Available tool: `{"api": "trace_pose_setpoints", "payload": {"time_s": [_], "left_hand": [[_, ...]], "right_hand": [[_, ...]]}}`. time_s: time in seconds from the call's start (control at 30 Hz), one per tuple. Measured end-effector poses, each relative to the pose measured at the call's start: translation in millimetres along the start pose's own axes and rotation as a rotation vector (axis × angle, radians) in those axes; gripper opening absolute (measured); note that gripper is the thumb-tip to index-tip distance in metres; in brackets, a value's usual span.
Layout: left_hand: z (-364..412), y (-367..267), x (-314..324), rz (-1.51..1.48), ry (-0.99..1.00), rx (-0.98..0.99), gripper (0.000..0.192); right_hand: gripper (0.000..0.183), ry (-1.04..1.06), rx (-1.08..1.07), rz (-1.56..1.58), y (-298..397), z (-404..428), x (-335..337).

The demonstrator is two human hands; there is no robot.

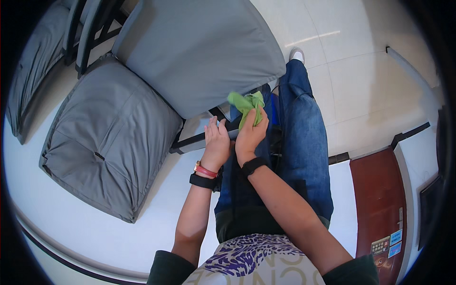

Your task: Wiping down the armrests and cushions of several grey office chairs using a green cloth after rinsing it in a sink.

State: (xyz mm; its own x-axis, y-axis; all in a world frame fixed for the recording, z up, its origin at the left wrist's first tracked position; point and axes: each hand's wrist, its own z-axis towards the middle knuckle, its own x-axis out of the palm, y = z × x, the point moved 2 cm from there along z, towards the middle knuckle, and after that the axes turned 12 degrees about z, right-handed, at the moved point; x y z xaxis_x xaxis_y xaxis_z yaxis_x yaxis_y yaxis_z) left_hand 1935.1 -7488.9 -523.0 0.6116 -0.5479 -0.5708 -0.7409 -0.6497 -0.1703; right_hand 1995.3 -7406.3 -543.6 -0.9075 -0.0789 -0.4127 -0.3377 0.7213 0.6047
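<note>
My right hand [252, 133] is closed around a crumpled green cloth [251, 103], whose loose end sticks out to the upper left. Close beside it, my left hand [216, 142] holds nothing; its fingers are slightly apart over the dark and grey armrest [194, 142] of a cushioned chair. A red-strapped watch [205, 171] and a black band circle my left wrist, and another black band [253, 166] is on my right. The chair's grey seat cushion [210, 53] lies beyond my hands, with its back cushion [114, 139] to the left.
At the far left stands another grey cushion [39, 67] beside dark-framed armrests [87, 39]. Pale floor tiles [349, 82] extend on the right, past my leg in blue jeans [302, 124]. A brown-red door [377, 196] with stickers is at the lower right, near a white wall.
</note>
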Motion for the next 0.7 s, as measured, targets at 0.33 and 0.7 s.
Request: {"api": "trace_pose_setpoints", "payload": {"time_s": [0.33, 0.7], "left_hand": [[3, -4, -14, -0.016, 0.110, 0.038, 0.074], [5, -10, -19, 0.013, 0.184, 0.093, 0.073]], "right_hand": [[0.030, 0.180, 0.514, 0.368, -33, 48, -11], [0.029, 0.208, 0.322, 0.438, -115, 129, 26]]}}
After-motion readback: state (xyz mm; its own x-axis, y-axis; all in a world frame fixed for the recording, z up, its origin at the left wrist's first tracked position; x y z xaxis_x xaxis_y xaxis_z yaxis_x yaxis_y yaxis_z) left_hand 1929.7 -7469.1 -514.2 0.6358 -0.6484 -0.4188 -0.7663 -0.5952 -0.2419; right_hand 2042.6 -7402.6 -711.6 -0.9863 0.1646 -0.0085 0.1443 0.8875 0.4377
